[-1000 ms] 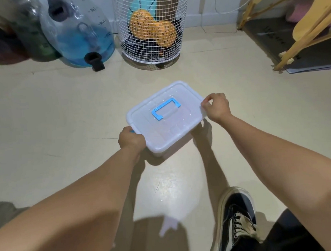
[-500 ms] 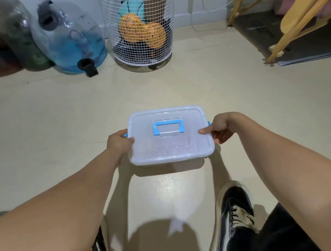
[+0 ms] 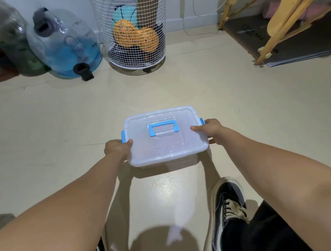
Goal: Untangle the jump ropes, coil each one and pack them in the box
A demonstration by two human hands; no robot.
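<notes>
Both hands grip the lidded box at its two ends.
The left hand point(image 3: 118, 149) and right hand point(image 3: 211, 129) hold the box point(image 3: 166, 140) near the floor point(image 3: 235, 108); a wire basket point(image 3: 133, 28) stands far behind.

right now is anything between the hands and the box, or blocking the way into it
Nothing separates them: the left hand and right hand already grip the box at its ends. Its lid is on, covering the inside. No ropes are in view.
</notes>
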